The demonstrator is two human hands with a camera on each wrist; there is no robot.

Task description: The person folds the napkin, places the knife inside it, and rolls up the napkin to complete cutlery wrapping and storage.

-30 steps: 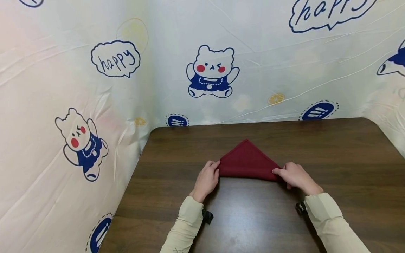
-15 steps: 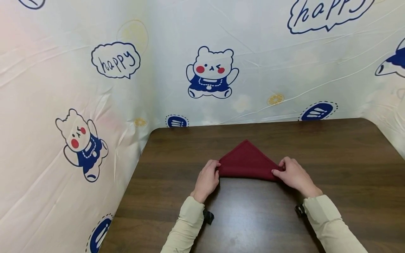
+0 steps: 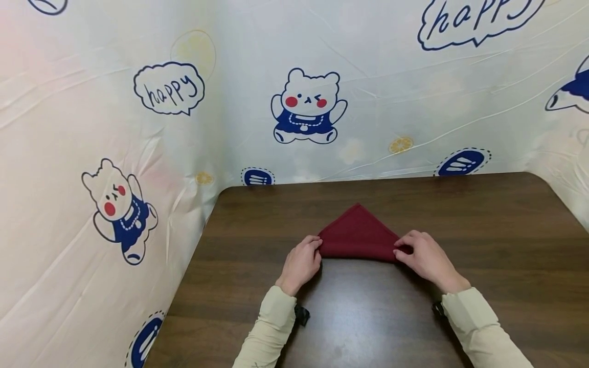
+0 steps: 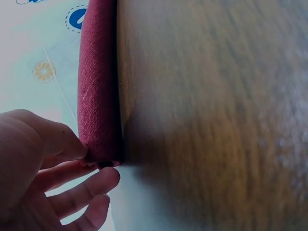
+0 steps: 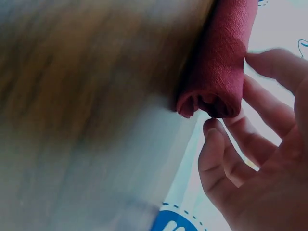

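A dark red cloth (image 3: 359, 232) lies on the table, its far part a flat triangle pointing away and its near edge rolled into a tube. My left hand (image 3: 300, 263) pinches the left end of the roll between thumb and fingers; the left wrist view shows the thumb (image 4: 67, 142) against the rolled cloth (image 4: 98, 91). At the other end, my right hand (image 3: 429, 260) holds the roll with curled thumb and fingers. In the right wrist view the open end of the roll (image 5: 219, 62) shows its layers, with the fingers (image 5: 267, 106) around it.
The brown wooden table (image 3: 257, 220) extends around the cloth on all sides. Behind and to the left hangs a pale printed curtain (image 3: 239, 102) with bears and lettering. A dark band (image 3: 301, 315) sits at the left wrist.
My right hand has raised its forefinger from beside the roll and shifted a little left along the right end. The left hand and the cloth stay almost in place.
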